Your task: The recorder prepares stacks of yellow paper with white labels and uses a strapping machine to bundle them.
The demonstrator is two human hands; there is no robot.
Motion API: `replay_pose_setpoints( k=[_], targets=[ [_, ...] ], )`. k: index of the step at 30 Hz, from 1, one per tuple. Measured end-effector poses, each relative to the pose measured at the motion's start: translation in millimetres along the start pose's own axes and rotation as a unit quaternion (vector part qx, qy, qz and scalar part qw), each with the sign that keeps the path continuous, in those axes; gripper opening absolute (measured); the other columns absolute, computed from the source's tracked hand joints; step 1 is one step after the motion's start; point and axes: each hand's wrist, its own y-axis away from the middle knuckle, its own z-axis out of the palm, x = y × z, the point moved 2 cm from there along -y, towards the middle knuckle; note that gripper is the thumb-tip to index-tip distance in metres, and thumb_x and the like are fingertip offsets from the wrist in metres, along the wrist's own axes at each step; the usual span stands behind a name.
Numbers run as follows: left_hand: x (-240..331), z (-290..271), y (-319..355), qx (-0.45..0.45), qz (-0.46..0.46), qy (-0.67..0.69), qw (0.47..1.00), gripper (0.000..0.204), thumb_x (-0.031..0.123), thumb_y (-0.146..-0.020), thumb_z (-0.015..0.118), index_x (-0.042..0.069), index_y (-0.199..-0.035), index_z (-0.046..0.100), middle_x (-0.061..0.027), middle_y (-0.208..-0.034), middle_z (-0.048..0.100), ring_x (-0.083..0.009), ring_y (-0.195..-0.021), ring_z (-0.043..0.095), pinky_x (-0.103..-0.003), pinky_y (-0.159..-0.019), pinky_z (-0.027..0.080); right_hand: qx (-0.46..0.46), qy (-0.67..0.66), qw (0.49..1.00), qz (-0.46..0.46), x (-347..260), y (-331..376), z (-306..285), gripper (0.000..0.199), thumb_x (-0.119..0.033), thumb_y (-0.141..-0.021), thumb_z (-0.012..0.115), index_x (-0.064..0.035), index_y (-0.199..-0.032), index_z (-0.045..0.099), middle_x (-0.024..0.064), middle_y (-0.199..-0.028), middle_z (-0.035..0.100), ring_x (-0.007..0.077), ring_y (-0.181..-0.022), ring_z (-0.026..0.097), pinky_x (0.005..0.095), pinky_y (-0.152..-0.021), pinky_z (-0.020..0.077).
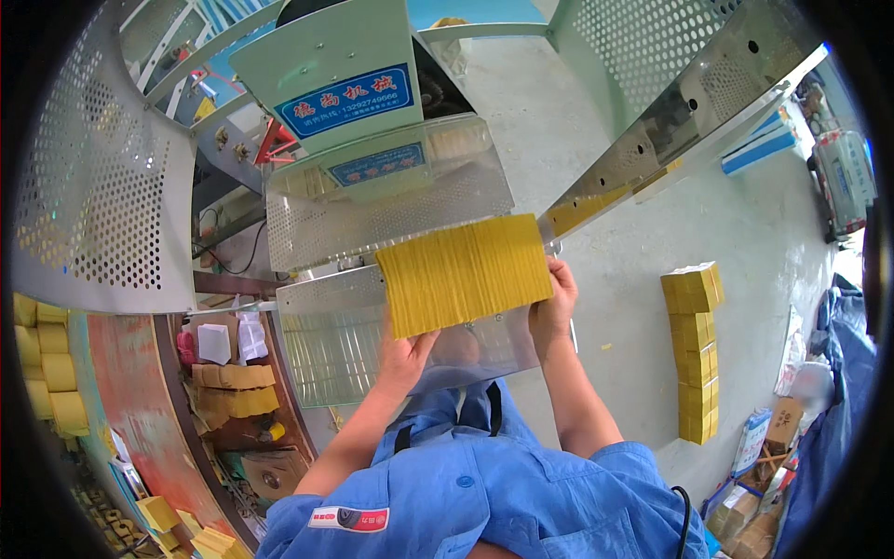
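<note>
Between my two hands is a wide block of yellow pleated paper [466, 275], its many folds lying side by side. My left hand [407, 359] grips its lower left corner, with the fingers partly hidden beneath it. On the right end, my right hand [557, 293] is closed around the edge. The block is held above a shiny metal tray [340, 359] and in front of a clear, perforated machine cover [391, 210]. How far it stands from the tray I cannot tell.
A pale green machine housing [326, 70] rises ahead. Perforated metal panels flank it, one left [112, 186], one right [643, 42], along with a slanting metal rail [680, 121]. Yellow pleated blocks [697, 354] stand in a row on the right floor. A cluttered shelf [233, 382] is at left.
</note>
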Motion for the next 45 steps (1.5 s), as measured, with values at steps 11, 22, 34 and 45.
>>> replay_pose_setpoints(
  k=[11,22,34,45],
  targets=[
    [-26.4,10.8,-15.8,0.019,-0.008,-0.009,1.0,0.065,0.011,-0.089,0.071,0.002,-0.143,0.037,-0.0172,-0.143,0.042,-0.0341,-0.131,0.043,-0.04,-0.108,0.036,0.054,-0.004,0.998,-0.043,1.4,-26.3,-9.8,0.007,-0.009,-0.093,0.062,-0.006,-0.087,0.059,0.0005,-0.082,0.064,0.0082,-0.073,0.059,0.0243,-0.068,0.0495],
    [-17.2,-45.4,-17.3,-0.073,-0.092,0.254,0.96,0.059,-0.002,-0.097,0.048,0.007,-0.152,0.029,-0.011,-0.147,0.044,-0.0196,-0.13,0.046,-0.033,-0.108,0.038,0.027,0.06,0.998,-0.006,0.8,-10.6,-28.2,0.012,-0.007,-0.094,0.062,0.0008,-0.102,0.067,0.0011,-0.09,0.067,0.0082,-0.079,0.06,0.0225,-0.071,0.048],
    [-37.8,-6.6,-31.2,0.025,-0.065,0.374,0.925,0.05,0.016,-0.102,0.039,0.005,-0.15,0.032,-0.0086,-0.151,0.039,-0.0185,-0.137,0.038,-0.034,-0.114,0.029,-0.005,0.119,0.992,-0.028,8.3,-6.1,-14.7,0.023,-0.005,-0.092,0.062,0.0008,-0.113,0.067,0.0022,-0.1,0.068,0.01,-0.088,0.062,0.0231,-0.079,0.0481],
    [-19.1,-62.9,-31.4,-0.014,-0.395,0.177,0.901,0.061,0.052,-0.1,0.037,0.002,-0.129,0.055,-0.0079,-0.117,0.063,-0.0169,-0.103,0.06,-0.032,-0.087,0.047,-0.125,0.477,0.869,0.045,-33.9,-17.6,21.9,0.034,-0.03,-0.093,0.056,0.0019,-0.096,0.068,0.0166,-0.074,0.066,0.0191,-0.072,0.063,0.0329,-0.07,0.0487]
  ],
)
